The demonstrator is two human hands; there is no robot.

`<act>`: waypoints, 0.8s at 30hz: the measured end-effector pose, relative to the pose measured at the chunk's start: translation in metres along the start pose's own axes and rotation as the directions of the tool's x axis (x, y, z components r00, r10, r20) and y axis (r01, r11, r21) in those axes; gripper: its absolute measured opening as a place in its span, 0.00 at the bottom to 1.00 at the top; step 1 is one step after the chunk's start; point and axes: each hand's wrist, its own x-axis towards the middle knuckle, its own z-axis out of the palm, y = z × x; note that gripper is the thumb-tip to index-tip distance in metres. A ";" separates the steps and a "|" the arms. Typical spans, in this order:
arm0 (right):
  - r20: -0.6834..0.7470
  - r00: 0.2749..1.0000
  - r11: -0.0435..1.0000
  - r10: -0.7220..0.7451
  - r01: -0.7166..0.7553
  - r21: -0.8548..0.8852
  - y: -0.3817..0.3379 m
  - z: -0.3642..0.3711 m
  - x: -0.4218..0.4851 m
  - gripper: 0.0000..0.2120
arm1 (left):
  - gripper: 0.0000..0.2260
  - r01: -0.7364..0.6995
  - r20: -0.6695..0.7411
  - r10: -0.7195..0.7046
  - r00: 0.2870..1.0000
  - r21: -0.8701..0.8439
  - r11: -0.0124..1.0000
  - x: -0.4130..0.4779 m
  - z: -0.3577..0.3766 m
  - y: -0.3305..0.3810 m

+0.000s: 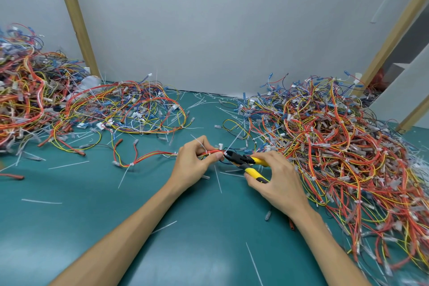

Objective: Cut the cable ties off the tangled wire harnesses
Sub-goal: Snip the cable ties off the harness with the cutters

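My left hand [196, 165] pinches a thin bundle of red, orange and yellow wires [148, 157] that trails left over the green table. A white cable tie [228, 146] sticks up from the bundle just right of my fingertips. My right hand [276, 181] grips yellow-handled cutters [246, 161]; their black jaws sit at the tie, handles spread apart. Whether the jaws touch the tie cannot be told.
A large heap of tangled harnesses [343, 151] fills the right side. Another loop of harnesses [125, 109] lies at the back centre-left, and a taller pile [21, 90] at far left. Cut white ties [218, 181] litter the green table [92, 204]. A grey wall stands behind.
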 end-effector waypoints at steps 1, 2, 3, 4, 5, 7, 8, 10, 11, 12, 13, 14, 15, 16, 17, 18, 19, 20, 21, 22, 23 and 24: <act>-0.010 1.000 1.000 0.000 0.000 -0.004 -0.001 -0.001 0.000 0.17 | 0.10 0.003 0.001 -0.003 1.000 -0.006 1.000 0.000 0.000 0.000; -0.018 1.000 1.000 0.000 0.000 -0.007 -0.001 -0.001 0.000 0.16 | 0.11 0.008 0.002 -0.007 1.000 -0.014 1.000 0.000 0.000 0.001; -0.028 1.000 1.000 -0.001 0.000 -0.010 -0.002 -0.002 0.000 0.16 | 0.11 0.012 0.005 -0.012 1.000 -0.023 1.000 0.000 0.000 0.001; -0.037 0.999 1.000 -0.002 0.002 -0.015 -0.002 -0.003 0.000 0.16 | 0.11 0.016 0.011 -0.016 1.000 -0.036 0.999 -0.001 0.000 0.002; -0.044 0.999 1.000 -0.002 0.002 -0.019 -0.003 -0.003 -0.001 0.15 | 0.11 0.021 0.017 -0.021 1.000 -0.051 0.998 -0.001 0.000 0.002; -0.044 0.999 1.000 0.011 -0.012 -0.022 -0.003 -0.004 -0.001 0.13 | 0.11 0.027 0.027 -0.025 0.999 -0.074 0.997 -0.001 0.000 0.003; -0.039 0.999 0.999 0.019 -0.020 -0.025 -0.003 -0.005 -0.001 0.13 | 0.11 0.027 0.027 -0.026 0.999 -0.077 0.997 -0.001 0.000 0.004; -0.028 0.999 0.999 0.031 -0.032 -0.036 -0.004 -0.005 -0.001 0.13 | 0.11 0.030 0.024 -0.028 0.999 -0.074 0.997 -0.002 0.000 0.005; -0.028 0.999 0.999 0.032 -0.033 -0.042 -0.005 -0.005 -0.001 0.14 | 0.10 0.029 0.023 -0.027 0.999 -0.074 0.997 -0.002 0.000 0.005; -0.031 0.999 0.998 0.031 -0.032 -0.048 -0.005 -0.005 -0.001 0.15 | 0.11 0.027 0.021 -0.026 0.999 -0.075 0.997 -0.002 0.000 0.005; -0.032 0.999 0.998 0.032 -0.034 -0.051 -0.005 -0.005 -0.001 0.15 | 0.11 0.026 0.019 -0.025 1.000 -0.075 0.997 -0.002 0.000 0.005; -0.022 0.999 0.998 0.038 -0.039 -0.047 -0.004 -0.005 -0.001 0.15 | 0.11 0.025 0.018 -0.023 1.000 -0.074 0.997 -0.002 -0.001 0.005; -0.003 0.999 0.998 0.044 -0.044 -0.040 -0.004 -0.004 0.000 0.14 | 0.11 0.023 0.016 -0.022 1.000 -0.073 0.997 -0.002 -0.001 0.005; 0.015 0.999 0.998 0.045 -0.045 -0.034 -0.003 -0.004 0.000 0.14 | 0.11 0.021 0.013 -0.020 1.000 -0.073 0.997 -0.003 0.000 0.005; 0.020 0.999 0.999 0.039 -0.039 -0.030 -0.003 -0.004 0.000 0.14 | 0.11 0.020 0.009 -0.020 1.000 -0.077 0.997 -0.003 0.000 0.005; 0.012 0.999 0.999 0.029 -0.029 -0.028 -0.002 -0.003 0.000 0.14 | 0.11 0.022 0.008 -0.021 1.000 -0.083 0.996 -0.003 0.000 0.005; -0.004 1.000 0.999 0.018 -0.019 -0.028 -0.002 -0.003 0.000 0.15 | 0.11 0.025 0.008 -0.024 1.000 -0.089 0.996 -0.003 0.000 0.004; -0.024 1.000 0.999 0.009 -0.010 -0.033 -0.001 -0.003 0.001 0.16 | 0.11 0.026 0.007 -0.026 1.000 -0.092 0.995 -0.003 0.000 0.004; -0.042 0.999 0.999 0.001 -0.002 -0.042 -0.001 -0.003 0.001 0.17 | 0.11 0.026 0.007 -0.025 1.000 -0.093 0.995 -0.002 0.000 0.004; -0.055 0.998 0.999 -0.009 0.006 -0.052 -0.001 -0.003 0.001 0.17 | 0.11 0.024 0.007 -0.023 1.000 -0.097 0.995 -0.002 0.000 0.003; -0.067 0.998 0.998 -0.019 0.015 -0.062 -0.001 -0.003 0.001 0.17 | 0.11 0.022 0.009 -0.021 1.000 -0.104 0.994 -0.001 0.000 0.002; -0.077 0.997 0.997 -0.028 0.023 -0.068 -0.001 -0.003 0.001 0.17 | 0.11 0.019 0.011 -0.018 1.000 -0.116 0.993 -0.001 0.000 0.002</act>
